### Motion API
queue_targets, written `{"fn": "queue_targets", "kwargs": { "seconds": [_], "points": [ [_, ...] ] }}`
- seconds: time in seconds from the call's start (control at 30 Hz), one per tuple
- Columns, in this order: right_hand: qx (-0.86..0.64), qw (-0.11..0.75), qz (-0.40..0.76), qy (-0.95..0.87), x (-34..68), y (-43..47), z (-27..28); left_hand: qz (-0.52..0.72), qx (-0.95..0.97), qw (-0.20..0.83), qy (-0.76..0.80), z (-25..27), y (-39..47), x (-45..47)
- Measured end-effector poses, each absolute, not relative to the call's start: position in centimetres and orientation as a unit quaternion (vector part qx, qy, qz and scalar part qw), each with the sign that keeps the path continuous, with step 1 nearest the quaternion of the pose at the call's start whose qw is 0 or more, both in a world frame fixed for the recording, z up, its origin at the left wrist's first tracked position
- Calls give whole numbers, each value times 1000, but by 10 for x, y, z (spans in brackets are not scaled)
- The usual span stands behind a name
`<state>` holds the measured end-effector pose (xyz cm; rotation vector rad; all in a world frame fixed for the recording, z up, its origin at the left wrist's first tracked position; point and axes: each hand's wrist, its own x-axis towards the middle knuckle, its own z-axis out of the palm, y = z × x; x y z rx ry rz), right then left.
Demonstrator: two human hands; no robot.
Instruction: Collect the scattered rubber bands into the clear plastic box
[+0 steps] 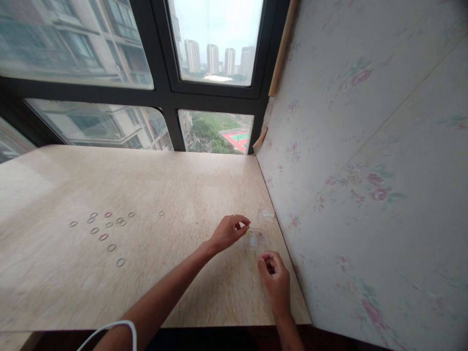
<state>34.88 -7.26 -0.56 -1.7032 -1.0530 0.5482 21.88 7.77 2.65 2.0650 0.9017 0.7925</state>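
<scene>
A small clear plastic box [254, 242] rests on the stone-look ledge close to the wall, with a few small coloured rings [259, 234] inside. Over its far left edge, my left hand [228, 233] has thumb and index finger pinched together; anything between the tips is too small to make out. My right hand [276, 275] is just in front of the box, its fingers curled in toward the thumb, and their contents are hidden. Beyond the box lies a clear plastic piece [266, 213], perhaps its lid. Far to the left, several thin rings [108, 224] are scattered on the ledge.
A single ring [161, 213] lies apart from the others. The flowered wall [347, 185] borders the ledge on the right. Dark window frames [215, 100] stand along the back. A white cable [124, 323] crosses my left forearm near the front edge.
</scene>
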Motion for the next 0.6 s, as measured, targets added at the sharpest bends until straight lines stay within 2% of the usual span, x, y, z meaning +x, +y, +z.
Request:
{"fn": "queue_targets", "kwargs": {
  "seconds": [0.43, 0.6],
  "points": [
    [-721, 493, 237, -426, 354, -76, -6, 417, 686, 318, 504, 13, 50, 49],
    [-746, 497, 204, -394, 354, -79, -12, 405, 704, 289, 507, 6, 29, 1]
  ]
}}
